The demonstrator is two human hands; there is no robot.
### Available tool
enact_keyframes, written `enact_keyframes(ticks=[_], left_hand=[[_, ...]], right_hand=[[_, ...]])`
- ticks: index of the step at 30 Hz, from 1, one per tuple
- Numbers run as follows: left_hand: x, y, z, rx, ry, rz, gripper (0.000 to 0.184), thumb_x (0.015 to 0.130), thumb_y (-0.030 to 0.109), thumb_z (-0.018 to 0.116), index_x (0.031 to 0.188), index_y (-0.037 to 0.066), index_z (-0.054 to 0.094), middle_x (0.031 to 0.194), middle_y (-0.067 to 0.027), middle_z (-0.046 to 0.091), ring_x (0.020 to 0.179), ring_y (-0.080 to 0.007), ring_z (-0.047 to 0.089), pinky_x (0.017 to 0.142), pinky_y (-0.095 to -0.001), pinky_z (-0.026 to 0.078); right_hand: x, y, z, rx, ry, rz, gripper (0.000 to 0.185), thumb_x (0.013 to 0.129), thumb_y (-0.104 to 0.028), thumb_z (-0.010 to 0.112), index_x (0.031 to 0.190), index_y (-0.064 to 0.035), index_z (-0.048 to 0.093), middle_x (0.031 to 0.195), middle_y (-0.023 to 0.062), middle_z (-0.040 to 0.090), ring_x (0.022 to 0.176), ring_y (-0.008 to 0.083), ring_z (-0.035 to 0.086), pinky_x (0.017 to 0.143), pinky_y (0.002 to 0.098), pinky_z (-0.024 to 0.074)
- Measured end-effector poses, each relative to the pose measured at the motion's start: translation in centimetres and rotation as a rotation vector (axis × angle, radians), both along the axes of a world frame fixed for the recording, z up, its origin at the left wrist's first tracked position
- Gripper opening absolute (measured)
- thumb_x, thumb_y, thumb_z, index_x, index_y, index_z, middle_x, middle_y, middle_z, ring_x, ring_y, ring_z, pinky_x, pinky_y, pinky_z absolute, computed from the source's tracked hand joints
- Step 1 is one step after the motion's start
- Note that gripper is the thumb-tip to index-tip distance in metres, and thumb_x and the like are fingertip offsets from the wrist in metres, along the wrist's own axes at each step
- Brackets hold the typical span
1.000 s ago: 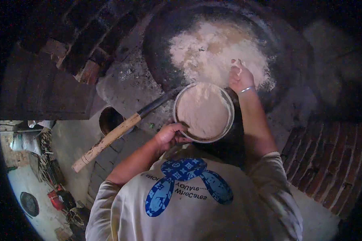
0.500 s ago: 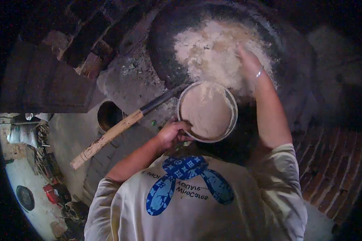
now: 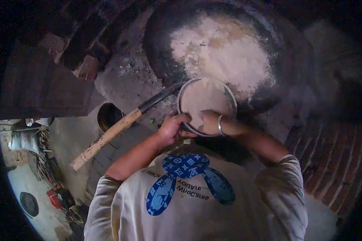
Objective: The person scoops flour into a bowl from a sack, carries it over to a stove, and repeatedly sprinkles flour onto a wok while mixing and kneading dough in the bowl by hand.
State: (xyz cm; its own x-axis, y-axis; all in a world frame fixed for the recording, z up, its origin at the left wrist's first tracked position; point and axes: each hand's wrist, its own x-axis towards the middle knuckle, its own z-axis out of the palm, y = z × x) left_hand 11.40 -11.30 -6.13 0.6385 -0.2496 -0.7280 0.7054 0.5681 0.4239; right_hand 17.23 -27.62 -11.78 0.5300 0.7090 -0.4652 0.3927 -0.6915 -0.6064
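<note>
My left hand (image 3: 175,127) grips the near left rim of a round metal bowl (image 3: 234,97), its thumb over the edge. Pale, flour-like powder (image 3: 203,96) fills much of the bowl. Inside it, my right hand (image 3: 212,119) reaches into the powder near the closest edge, a bracelet on the wrist; its fingers are mostly hidden. Beyond the bowl lies a large dark wok-like pan (image 3: 159,60) with a broad heap of pale powder (image 3: 233,56), partly tan and clumpy.
A tool with a wooden handle (image 3: 108,138) and dark metal shaft lies left of the bowl, its far end by the rim. A dark round hole (image 3: 110,115) is behind the handle. Bricks (image 3: 330,168) line the right side. White sacks (image 3: 23,141) stand far left.
My right hand has come back from the powder heap in the pan and down into the bowl. My left hand keeps its hold on the rim, with the bowl nearly in place.
</note>
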Motion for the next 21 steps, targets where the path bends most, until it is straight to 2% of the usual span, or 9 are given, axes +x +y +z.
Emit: enact_keyframes(ticks=[4,7,9,10,11,13,14,16,21], left_hand=[[0.9,-1.7,3.9,0.238,-0.188,-0.02,0.041,0.066,0.001,0.049,0.104,0.004,0.035,0.092,-0.0118,0.047,0.076,-0.0249,0.054,0.054,-0.0364,0.052],[0.9,-2.5,8.3,0.347,-0.356,0.033,0.04,0.065,0.0,0.049,0.103,0.004,0.036,0.091,-0.0109,0.048,0.075,-0.0226,0.053,0.053,-0.0342,0.052],[2.3,-3.0,9.3,0.38,-0.438,0.066,0.04,0.065,0.0,0.049,0.102,0.003,0.037,0.091,-0.0105,0.048,0.073,-0.0217,0.053,0.052,-0.033,0.052],[4.6,-3.4,9.0,0.373,-0.404,0.02,0.042,0.063,-0.002,0.048,0.104,0.003,0.037,0.093,-0.0105,0.048,0.075,-0.0218,0.053,0.052,-0.0321,0.052],[6.0,-3.9,8.5,0.366,-0.371,-0.025,0.045,0.062,-0.003,0.048,0.105,0.003,0.037,0.095,-0.0106,0.048,0.076,-0.0219,0.053,0.052,-0.0313,0.052],[6.0,-4.0,8.6,0.438,-0.361,-0.038,0.048,0.061,-0.003,0.048,0.107,0.004,0.037,0.095,-0.0104,0.049,0.077,-0.0215,0.053,0.052,-0.0309,0.051],[5.1,-3.5,9.7,0.448,-0.399,-0.006,0.048,0.061,-0.002,0.049,0.107,0.003,0.036,0.093,-0.0105,0.05,0.075,-0.0205,0.053,0.05,-0.0299,0.049],[4.5,-3.3,9.9,0.461,-0.441,0.086,0.053,0.061,0.0,0.051,0.11,0.002,0.032,0.089,-0.0107,0.05,0.072,-0.0183,0.053,0.049,-0.0271,0.046],[5.3,-5.4,10.0,0.522,-0.49,0.1,0.059,0.059,-0.005,0.049,0.113,0.004,0.03,0.095,-0.0099,0.051,0.08,-0.0192,0.054,0.055,-0.0259,0.046]], right_hand=[[1.3,-2.1,0.7,0.227,0.034,-0.184,0.041,0.063,-0.022,0.06,0.095,0.0026,0.052,0.086,0.0202,0.053,0.081,0.0309,0.052,0.074,0.0356,0.0396],[2.6,-3.2,7.5,0.388,0.008,-0.396,0.04,0.062,-0.02,0.063,0.094,0.0013,0.053,0.085,0.0199,0.053,0.078,0.0292,0.051,0.071,0.0356,0.0395],[4.6,-3.7,10.8,0.408,-0.237,-0.275,0.035,0.063,-0.015,0.063,0.094,0.0007,0.054,0.078,0.0178,0.054,0.073,0.0267,0.052,0.067,0.0332,0.0409],[7.5,-5.1,2.9,0.566,-0.876,-0.099,0.033,0.067,-0.018,0.06,0.095,-0.0016,0.054,0.075,0.0134,0.054,0.069,0.0245,0.053,0.061,0.0328,0.0429],[7.6,-4.8,4.6,0.565,-0.88,-0.104,0.033,0.067,-0.018,0.06,0.095,-0.0016,0.054,0.075,0.0134,0.054,0.069,0.0245,0.053,0.061,0.0328,0.0429],[7.6,-3.8,9.4,0.314,0.369,-0.849,0.031,0.07,-0.018,0.058,0.098,-0.0044,0.052,0.078,0.0096,0.055,0.067,0.0222,0.055,0.055,0.0329,0.0441],[7.6,-4.3,9.5,0.317,0.367,-0.854,0.031,0.07,-0.018,0.058,0.098,-0.0044,0.052,0.078,0.0096,0.055,0.067,0.0222,0.055,0.055,0.0329,0.0441],[7.5,-5.7,8.7,0.882,1.015,-0.918,0.028,0.071,-0.013,0.054,0.098,-0.0067,0.048,0.083,0.0075,0.053,0.068,0.0182,0.054,0.049,0.0302,0.0428],[7.1,-5.8,11.0,1.159,1.028,-1.161,0.018,0.074,-0.011,0.05,0.092,-0.0089,0.048,0.074,0.0054,0.05,0.062,0.0162,0.051,0.043,0.0251,0.038]])
